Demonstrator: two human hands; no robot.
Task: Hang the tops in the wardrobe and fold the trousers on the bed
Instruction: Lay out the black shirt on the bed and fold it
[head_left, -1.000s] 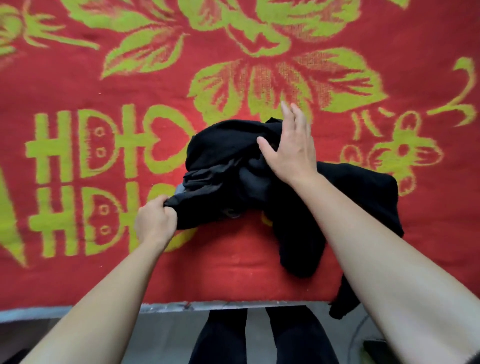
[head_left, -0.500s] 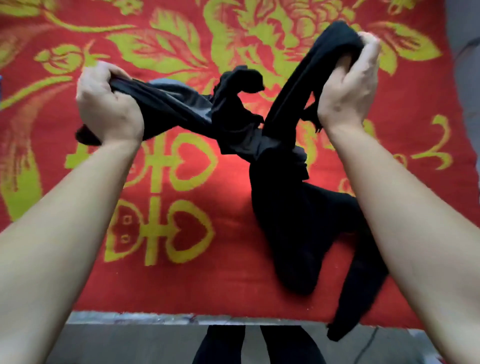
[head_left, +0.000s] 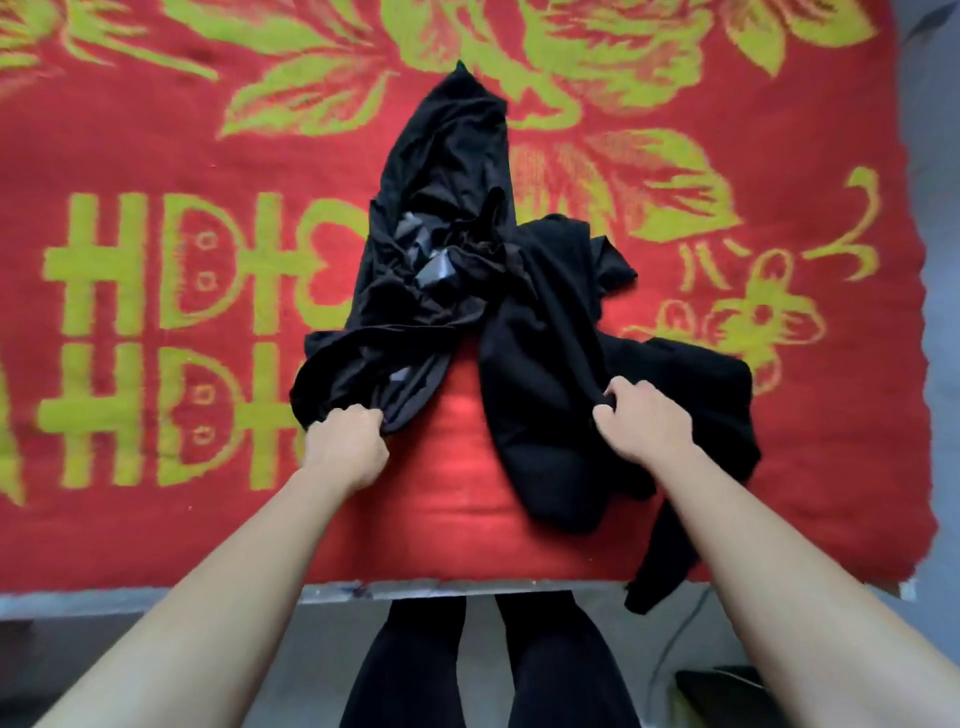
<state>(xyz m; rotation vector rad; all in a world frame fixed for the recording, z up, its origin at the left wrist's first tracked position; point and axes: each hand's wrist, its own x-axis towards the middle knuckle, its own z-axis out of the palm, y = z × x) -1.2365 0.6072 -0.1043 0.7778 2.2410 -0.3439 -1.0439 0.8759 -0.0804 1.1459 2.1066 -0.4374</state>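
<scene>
- Black trousers (head_left: 457, 249) lie crumpled mid-bed on the red blanket (head_left: 156, 493) with green flowers, one end hanging off the near edge.
- Left hand (head_left: 345, 441) has a fistful of the left part.
- Right hand (head_left: 641, 421) grips the right part.

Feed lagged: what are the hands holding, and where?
Both grip the black clothes: left hand the near-left end, right hand a bunch on the right.

Sideways 囍 sign (head_left: 176, 338) on blanket (head_left: 441, 499)
</scene>
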